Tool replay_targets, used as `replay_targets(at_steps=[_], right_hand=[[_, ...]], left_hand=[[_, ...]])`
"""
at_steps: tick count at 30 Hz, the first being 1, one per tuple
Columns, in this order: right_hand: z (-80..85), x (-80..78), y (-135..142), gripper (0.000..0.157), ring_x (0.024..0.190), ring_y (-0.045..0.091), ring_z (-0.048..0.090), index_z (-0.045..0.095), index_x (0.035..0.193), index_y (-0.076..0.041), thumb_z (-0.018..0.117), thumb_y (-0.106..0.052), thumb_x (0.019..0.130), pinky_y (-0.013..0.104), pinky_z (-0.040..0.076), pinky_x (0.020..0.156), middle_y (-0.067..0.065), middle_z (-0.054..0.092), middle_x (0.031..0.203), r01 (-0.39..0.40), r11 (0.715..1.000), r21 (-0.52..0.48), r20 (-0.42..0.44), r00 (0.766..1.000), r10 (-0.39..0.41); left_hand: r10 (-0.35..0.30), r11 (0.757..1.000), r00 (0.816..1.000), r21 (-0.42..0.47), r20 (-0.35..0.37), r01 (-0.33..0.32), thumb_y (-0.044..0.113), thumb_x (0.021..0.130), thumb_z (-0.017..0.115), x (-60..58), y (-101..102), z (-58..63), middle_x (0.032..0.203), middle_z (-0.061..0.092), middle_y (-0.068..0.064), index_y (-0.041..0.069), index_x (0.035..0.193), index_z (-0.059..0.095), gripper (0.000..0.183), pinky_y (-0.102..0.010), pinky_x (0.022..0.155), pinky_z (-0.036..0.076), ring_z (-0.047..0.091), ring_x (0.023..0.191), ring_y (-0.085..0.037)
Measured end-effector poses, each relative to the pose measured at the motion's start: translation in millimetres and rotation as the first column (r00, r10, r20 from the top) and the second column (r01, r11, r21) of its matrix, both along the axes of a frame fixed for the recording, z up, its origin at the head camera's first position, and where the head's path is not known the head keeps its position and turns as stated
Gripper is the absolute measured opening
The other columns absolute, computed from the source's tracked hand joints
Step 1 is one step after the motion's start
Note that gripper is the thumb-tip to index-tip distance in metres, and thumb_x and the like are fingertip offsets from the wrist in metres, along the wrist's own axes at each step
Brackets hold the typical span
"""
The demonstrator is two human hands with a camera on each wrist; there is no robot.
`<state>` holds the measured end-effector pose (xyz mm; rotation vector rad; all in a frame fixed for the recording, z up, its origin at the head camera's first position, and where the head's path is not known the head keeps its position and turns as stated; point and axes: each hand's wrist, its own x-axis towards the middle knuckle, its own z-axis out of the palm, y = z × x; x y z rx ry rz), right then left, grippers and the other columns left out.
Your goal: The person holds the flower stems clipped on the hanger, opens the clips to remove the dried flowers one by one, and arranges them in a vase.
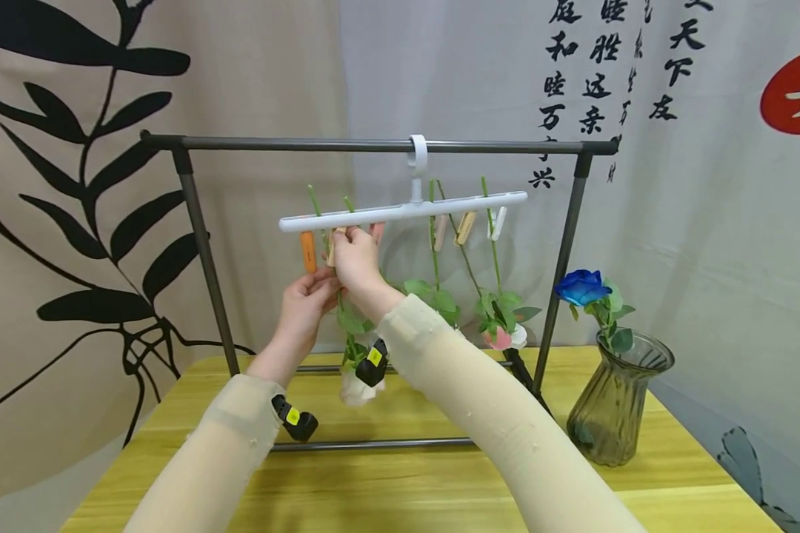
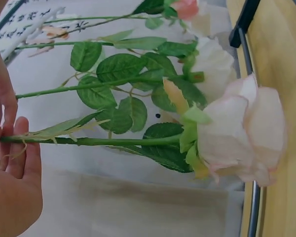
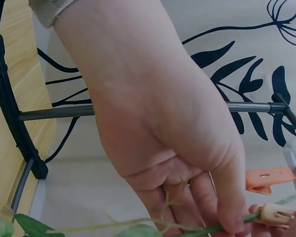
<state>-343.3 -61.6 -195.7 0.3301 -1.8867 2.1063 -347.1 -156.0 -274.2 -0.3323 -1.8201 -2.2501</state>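
My right hand (image 1: 361, 260) pinches a tan clothespin (image 3: 276, 215) just under the left part of a white hanger (image 1: 453, 205). Below it, my left hand (image 1: 307, 302) holds the green stem (image 2: 113, 141) of a pale pink rose (image 2: 241, 133) between thumb and fingers. This rose hangs head down, its stem running up past the clothespin to the hanger bar. An orange clothespin (image 1: 308, 252) hangs just left of the hands. Part of the tan clothespin is covered by my right fingers in the head view.
The hanger hooks over a grey metal rack (image 1: 273, 144) on a wooden table (image 1: 347, 488). Further right hang more flowers, including a pink bloom (image 1: 497, 338), beside several clothespins. A glass vase (image 1: 610, 414) with a blue rose (image 1: 582, 287) stands right of the rack.
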Motion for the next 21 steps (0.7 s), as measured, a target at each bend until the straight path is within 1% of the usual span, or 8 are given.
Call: replay_targets(at_steps=[2, 6, 9, 11, 14, 16, 18, 21], right_hand=[[-1.0, 0.2, 1, 0.028, 0.095, 0.031, 0.064, 0.058, 0.121, 0.009, 0.045, -0.008, 0.103, 0.03, 0.055, 0.077, 0.02, 0.062, 0.107, 0.003, 1.0, 0.012, 0.01, 1.0, -0.003], [-1.6, -0.4, 3, 0.028, 0.1, 0.032, 0.063, 0.058, 0.122, 0.009, 0.045, -0.008, 0.103, 0.029, 0.055, 0.078, 0.018, 0.063, 0.107, -0.011, 1.0, -0.014, 0.019, 1.0, 0.011], [-1.4, -0.9, 1, 0.028, 0.101, 0.033, 0.063, 0.057, 0.122, 0.009, 0.046, -0.008, 0.103, 0.029, 0.055, 0.078, 0.018, 0.063, 0.107, -0.011, 1.0, -0.013, 0.015, 1.0, 0.011], [-1.2, -1.3, 1, 0.029, 0.1, 0.032, 0.063, 0.057, 0.122, 0.009, 0.046, -0.008, 0.103, 0.029, 0.054, 0.078, 0.019, 0.063, 0.108, -0.008, 1.0, 0.005, 0.011, 1.0, 0.008], [-1.7, -2.6, 1, 0.029, 0.103, 0.034, 0.062, 0.057, 0.121, 0.012, 0.045, -0.008, 0.103, 0.032, 0.054, 0.082, 0.024, 0.061, 0.112, -0.028, 1.0, -0.005, -0.007, 1.0, 0.028], [-2.3, -3.3, 1, 0.029, 0.104, 0.036, 0.061, 0.056, 0.12, 0.013, 0.045, -0.008, 0.103, 0.033, 0.053, 0.082, 0.026, 0.061, 0.112, -0.035, 0.999, -0.005, -0.015, 0.999, 0.035], [-2.9, -3.8, 2, 0.029, 0.105, 0.038, 0.061, 0.056, 0.12, 0.013, 0.044, -0.008, 0.104, 0.033, 0.053, 0.081, 0.027, 0.061, 0.111, -0.042, 0.999, -0.005, -0.016, 0.999, 0.042], [-3.3, -4.2, 2, 0.029, 0.102, 0.037, 0.063, 0.056, 0.119, 0.012, 0.045, -0.009, 0.104, 0.029, 0.053, 0.078, 0.024, 0.062, 0.109, -0.037, 0.999, 0.023, -0.014, 0.999, 0.038]], left_hand=[[0.007, 1.0, 1.0, -0.02, 0.009, -0.007, 0.009, 0.097, 0.058, 1.0, -1, -2.7, 0.094, 0.068, 0.008, -0.007, 0.129, 0.053, 0.036, -0.023, 0.081, 0.052, 0.066, 0.087, -0.007], [0.009, 0.998, 1.0, -0.061, 0.025, -0.008, 0.01, 0.097, 0.06, 3.0, -2, -9.6, 0.089, 0.07, 0.01, -0.005, 0.122, 0.057, 0.03, -0.022, 0.076, 0.052, 0.066, 0.085, -0.007], [0.0, 0.995, 1.0, -0.102, 0.025, 0.003, 0.012, 0.097, 0.06, 5.9, -7, -17.3, 0.094, 0.071, 0.007, -0.005, 0.12, 0.058, 0.029, -0.023, 0.078, 0.052, 0.067, 0.087, -0.008], [-0.003, 0.99, 1.0, -0.14, 0.023, 0.006, 0.013, 0.098, 0.06, 9.0, -10, -23.0, 0.101, 0.072, 0.002, -0.005, 0.122, 0.058, 0.03, -0.025, 0.079, 0.053, 0.068, 0.09, -0.011], [-0.004, 0.98, 0.999, -0.198, 0.045, 0.013, 0.016, 0.098, 0.059, 15.1, -14, -31.4, 0.106, 0.071, -0.002, -0.003, 0.124, 0.059, 0.031, -0.026, 0.081, 0.053, 0.068, 0.094, -0.015], [-0.014, 0.977, 0.998, -0.21, 0.063, 0.027, 0.016, 0.099, 0.058, 19.7, -15, -35.5, 0.106, 0.071, -0.003, -0.002, 0.125, 0.059, 0.031, -0.027, 0.082, 0.053, 0.068, 0.095, -0.018], [-0.021, 0.977, 0.996, -0.21, 0.082, 0.038, 0.016, 0.099, 0.058, 24.0, -15, -38.3, 0.105, 0.071, -0.001, 0.0, 0.125, 0.059, 0.031, -0.029, 0.082, 0.053, 0.068, 0.095, -0.019], [-0.03, 0.977, 0.995, -0.208, 0.091, 0.048, 0.017, 0.1, 0.057, 29.2, -14, -39.9, 0.104, 0.071, 0.0, 0.0, 0.126, 0.058, 0.031, -0.03, 0.081, 0.054, 0.069, 0.096, -0.021]])
